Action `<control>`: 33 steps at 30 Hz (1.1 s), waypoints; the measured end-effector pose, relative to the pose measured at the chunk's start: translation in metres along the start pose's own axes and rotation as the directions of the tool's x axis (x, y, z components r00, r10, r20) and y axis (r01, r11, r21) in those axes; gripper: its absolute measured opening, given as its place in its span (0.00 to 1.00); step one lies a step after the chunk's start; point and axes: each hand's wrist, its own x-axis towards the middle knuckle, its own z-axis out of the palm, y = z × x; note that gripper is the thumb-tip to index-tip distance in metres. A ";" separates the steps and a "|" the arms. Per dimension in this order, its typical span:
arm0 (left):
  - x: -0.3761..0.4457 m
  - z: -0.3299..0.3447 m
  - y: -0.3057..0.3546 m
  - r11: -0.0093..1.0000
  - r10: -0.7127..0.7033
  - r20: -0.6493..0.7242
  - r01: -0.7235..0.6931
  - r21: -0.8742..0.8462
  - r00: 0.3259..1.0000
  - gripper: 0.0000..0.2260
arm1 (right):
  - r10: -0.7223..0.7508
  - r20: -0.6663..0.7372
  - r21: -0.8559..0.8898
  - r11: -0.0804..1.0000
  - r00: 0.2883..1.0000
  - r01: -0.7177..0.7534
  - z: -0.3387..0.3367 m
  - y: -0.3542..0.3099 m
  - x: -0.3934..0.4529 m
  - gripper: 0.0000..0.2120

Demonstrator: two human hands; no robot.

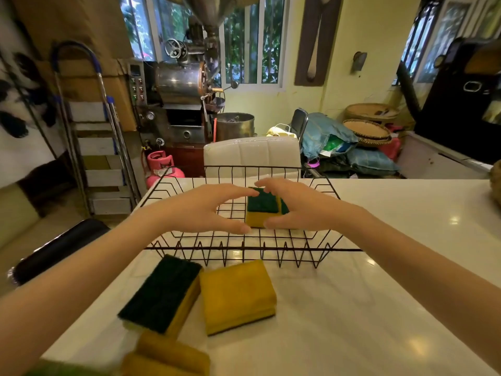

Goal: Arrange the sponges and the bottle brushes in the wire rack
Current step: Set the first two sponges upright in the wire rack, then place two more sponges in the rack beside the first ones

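Observation:
A black wire rack (336,241) stands on the white table. Inside it lie yellow sponges with green scouring tops (261,210), stacked. Both hands reach over the rack's front wall. My right hand (295,206) curls around the stack's right side, thumb at its front and fingers at its back edge. My left hand (206,208) is spread to the left of the stack, its fingertips reaching the top's far corner. On the table in front of the rack lie a green-topped sponge (161,293), a yellow-side-up sponge (237,294) and more yellow sponges (165,356). No bottle brush is in view.
A white chair back (252,156) stands right behind the rack. The table's left edge runs close to the sponges, with a black stool (59,248) and a stepladder (97,147) beyond it. A brown object (496,183) sits at the table's far right.

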 end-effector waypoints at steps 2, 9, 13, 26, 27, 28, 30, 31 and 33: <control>-0.021 0.000 0.001 0.999 0.014 -0.050 -0.016 -0.031 0.999 0.29 | -0.060 -0.014 0.062 0.996 0.998 0.061 0.008 -0.017 -0.013 0.35; -0.085 0.017 -0.006 0.991 -0.004 -0.176 -0.020 -0.136 0.984 0.27 | -0.252 -0.105 0.075 0.963 0.962 0.261 0.051 -0.053 -0.051 0.37; -0.109 0.031 -0.015 0.977 -0.075 -0.169 0.039 -0.207 0.983 0.29 | -0.361 -0.137 -0.034 0.932 0.922 0.360 0.082 -0.053 -0.061 0.33; -0.131 0.060 -0.023 0.984 -0.170 -0.072 0.166 -0.068 0.983 0.21 | -0.309 -0.022 -0.257 0.921 0.951 0.294 0.116 -0.050 -0.074 0.33; -0.130 0.061 -0.024 0.981 -0.188 -0.053 0.185 -0.058 0.981 0.22 | -0.306 -0.014 -0.271 0.918 0.952 0.291 0.116 -0.051 -0.074 0.33; -0.129 0.062 -0.024 0.978 -0.201 -0.035 0.199 -0.056 0.979 0.23 | -0.307 -0.013 -0.283 0.914 0.951 0.291 0.117 -0.050 -0.074 0.33; -0.128 0.062 -0.025 0.972 -0.225 -0.014 0.223 -0.071 0.974 0.23 | -0.312 -0.014 -0.306 0.906 0.950 0.293 0.117 -0.051 -0.073 0.32; -0.128 0.062 -0.025 0.970 -0.233 -0.013 0.231 -0.074 0.973 0.22 | -0.311 -0.015 -0.321 0.901 0.950 0.290 0.117 -0.050 -0.073 0.31; -0.127 0.062 -0.026 0.970 -0.237 -0.017 0.235 -0.064 0.971 0.22 | -0.315 -0.021 -0.351 0.891 0.949 0.288 0.114 -0.051 -0.072 0.30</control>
